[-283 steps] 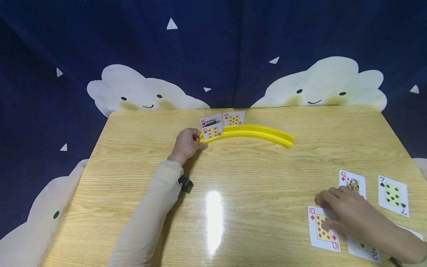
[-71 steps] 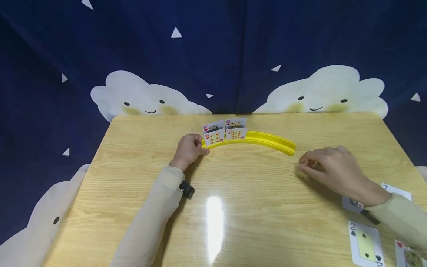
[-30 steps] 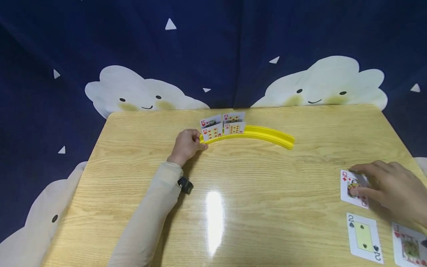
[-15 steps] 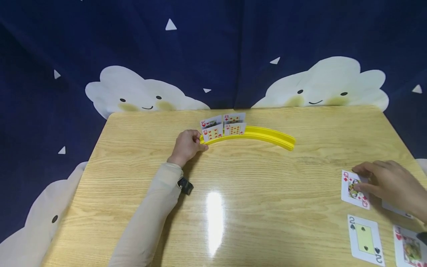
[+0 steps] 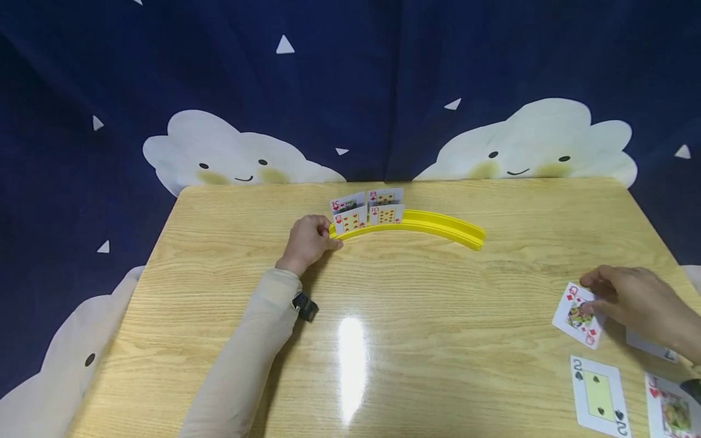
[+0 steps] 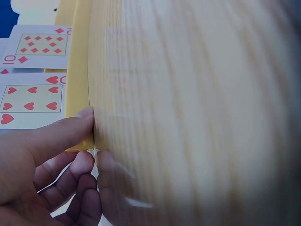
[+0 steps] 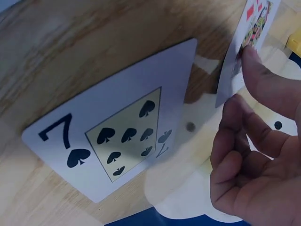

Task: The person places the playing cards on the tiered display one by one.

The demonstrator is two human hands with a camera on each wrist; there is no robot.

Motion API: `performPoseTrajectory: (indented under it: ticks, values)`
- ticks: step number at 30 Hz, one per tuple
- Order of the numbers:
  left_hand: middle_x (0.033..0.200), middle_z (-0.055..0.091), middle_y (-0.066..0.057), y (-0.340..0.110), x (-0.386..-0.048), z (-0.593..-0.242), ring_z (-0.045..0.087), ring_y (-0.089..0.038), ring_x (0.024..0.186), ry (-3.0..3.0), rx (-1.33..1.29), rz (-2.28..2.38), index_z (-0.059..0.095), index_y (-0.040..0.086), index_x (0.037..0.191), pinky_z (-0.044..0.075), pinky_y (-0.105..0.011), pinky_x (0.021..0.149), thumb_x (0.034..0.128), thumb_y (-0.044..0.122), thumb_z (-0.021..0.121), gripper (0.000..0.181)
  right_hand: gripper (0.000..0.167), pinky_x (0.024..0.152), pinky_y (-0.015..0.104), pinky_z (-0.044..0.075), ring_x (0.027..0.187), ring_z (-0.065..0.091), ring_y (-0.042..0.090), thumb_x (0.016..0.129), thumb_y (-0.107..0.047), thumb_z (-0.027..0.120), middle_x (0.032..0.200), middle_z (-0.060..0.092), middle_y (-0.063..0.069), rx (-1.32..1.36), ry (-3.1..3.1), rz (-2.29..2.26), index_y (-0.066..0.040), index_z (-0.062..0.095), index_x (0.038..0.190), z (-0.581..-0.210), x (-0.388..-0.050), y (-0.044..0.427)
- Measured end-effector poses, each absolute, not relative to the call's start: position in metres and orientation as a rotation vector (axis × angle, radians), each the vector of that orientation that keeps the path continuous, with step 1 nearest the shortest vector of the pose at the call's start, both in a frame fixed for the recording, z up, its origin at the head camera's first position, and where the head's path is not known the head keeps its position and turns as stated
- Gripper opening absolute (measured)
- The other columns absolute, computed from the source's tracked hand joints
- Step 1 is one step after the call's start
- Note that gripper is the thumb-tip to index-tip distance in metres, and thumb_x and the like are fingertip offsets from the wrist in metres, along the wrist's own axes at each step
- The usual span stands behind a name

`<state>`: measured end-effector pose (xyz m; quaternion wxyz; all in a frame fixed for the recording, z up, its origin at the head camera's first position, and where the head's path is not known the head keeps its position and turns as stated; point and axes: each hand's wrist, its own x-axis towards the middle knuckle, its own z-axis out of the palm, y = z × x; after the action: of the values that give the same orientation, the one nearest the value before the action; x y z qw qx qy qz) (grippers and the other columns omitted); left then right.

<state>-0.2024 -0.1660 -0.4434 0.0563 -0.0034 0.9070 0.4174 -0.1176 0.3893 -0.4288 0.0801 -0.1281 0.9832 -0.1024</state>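
A curved yellow playing-card holder (image 5: 438,224) lies near the table's far edge. My left hand (image 5: 308,240) grips its left end between thumb and fingers. The king of hearts (image 5: 346,201) and eight of diamonds (image 5: 386,196) stand in its back row. In front of them stand the six of hearts (image 5: 350,221) and ten of diamonds (image 5: 386,215). At the right, my right hand (image 5: 638,301) pinches the queen of diamonds (image 5: 575,313) by its right side. In the right wrist view, that queen (image 7: 251,33) is tilted up from the table, with the thumb on its face.
Below the right hand, the two of spades (image 5: 599,395) and jack of hearts (image 5: 673,410) lie face up. The seven of spades (image 7: 117,122) lies partly under that hand. A dark blue curtain with clouds (image 5: 383,91) hangs behind the table (image 5: 438,340).
The ten of diamonds went from the table into the holder's front row. My right hand then came back to the right, took the queen of diamonds and turned it. The left hand stayed put.
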Motion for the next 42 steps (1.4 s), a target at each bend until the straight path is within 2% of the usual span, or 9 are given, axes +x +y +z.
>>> performPoseTrajectory:
  ticks: [5, 10, 16, 19, 24, 33, 37, 42]
  values:
    - [0.074, 0.052, -0.003, -0.166, -0.203, -0.445, 0.046, -0.017, 0.071, 2.754, -0.008, 1.262, 0.066, 0.001, 0.091, 0.036, -0.029, 0.064, 0.0863, 0.002, 0.093, 0.028, 0.020, 0.064, 0.040, 0.049, 0.075, 0.059, 0.024, 0.091, -0.005, 0.087, 0.083, 0.066, 0.005, -0.228, 2.950, -0.370, 0.005, 0.073, 0.100, -0.421, -0.118, 0.385]
    - [0.074, 0.052, -0.003, -0.166, -0.202, -0.444, 0.047, -0.017, 0.071, 2.745, -0.010, 1.263, 0.065, 0.001, 0.091, 0.036, -0.029, 0.065, 0.0866, 0.003, 0.093, 0.028, 0.014, 0.055, 0.031, 0.037, 0.073, 0.050, 0.021, 0.096, -0.009, 0.085, 0.078, 0.061, 0.001, -0.098, 3.004, -0.482, 0.001, 0.075, 0.097, -0.402, -0.120, 0.376]
    - [0.073, 0.052, -0.002, -0.166, -0.201, -0.442, 0.046, -0.017, 0.070, 2.754, -0.006, 1.259, 0.065, 0.002, 0.090, 0.036, -0.029, 0.063, 0.0865, 0.003, 0.093, 0.029, 0.006, 0.054, 0.025, 0.039, 0.068, 0.051, 0.005, 0.095, -0.004, 0.084, 0.078, 0.069, -0.005, -0.283, 3.044, -0.636, -0.006, 0.079, 0.094, -0.380, -0.129, 0.353]
    - [0.073, 0.051, -0.002, -0.167, -0.201, -0.441, 0.046, -0.017, 0.071, 2.757, 0.001, 1.260, 0.065, 0.002, 0.090, 0.036, -0.030, 0.066, 0.0862, 0.002, 0.093, 0.029, 0.008, 0.059, 0.022, 0.036, 0.067, 0.050, 0.007, 0.095, -0.003, 0.084, 0.077, 0.069, -0.007, -0.394, 3.073, -0.689, -0.010, 0.080, 0.094, -0.367, -0.136, 0.336]
    - [0.074, 0.052, -0.002, -0.167, -0.202, -0.442, 0.046, -0.017, 0.070, 2.749, -0.007, 1.256, 0.065, 0.002, 0.090, 0.036, -0.029, 0.062, 0.0868, 0.003, 0.093, 0.029, 0.004, 0.066, 0.023, 0.032, 0.069, 0.052, 0.011, 0.097, -0.014, 0.086, 0.078, 0.069, -0.010, -0.536, 3.144, -0.653, -0.014, 0.081, 0.097, -0.344, -0.150, 0.300]
    - [0.077, 0.053, -0.003, -0.168, -0.203, -0.446, 0.047, -0.016, 0.072, 2.735, 0.017, 1.284, 0.064, 0.002, 0.090, 0.036, -0.027, 0.062, 0.0864, 0.001, 0.093, 0.029, 0.015, 0.060, 0.019, 0.037, 0.072, 0.058, 0.008, 0.090, -0.010, 0.092, 0.082, 0.074, -0.010, -0.891, 3.208, -0.739, -0.019, 0.084, 0.100, -0.337, -0.184, 0.247]
    - [0.077, 0.053, -0.003, -0.167, -0.203, -0.445, 0.047, -0.016, 0.072, 2.732, 0.025, 1.286, 0.064, 0.002, 0.091, 0.035, -0.027, 0.062, 0.0862, 0.001, 0.093, 0.030, 0.015, 0.065, 0.021, 0.039, 0.076, 0.061, 0.012, 0.090, -0.007, 0.091, 0.084, 0.075, -0.007, -0.985, 3.231, -0.756, -0.017, 0.084, 0.099, -0.338, -0.198, 0.228]
    - [0.076, 0.052, -0.003, -0.167, -0.203, -0.443, 0.046, -0.017, 0.071, 2.726, 0.017, 1.285, 0.063, 0.002, 0.090, 0.034, -0.027, 0.061, 0.0868, 0.001, 0.093, 0.029, 0.012, 0.073, 0.029, 0.041, 0.078, 0.062, 0.014, 0.093, -0.004, 0.088, 0.085, 0.076, -0.004, -1.072, 3.209, -0.787, -0.013, 0.083, 0.099, -0.335, -0.211, 0.208]
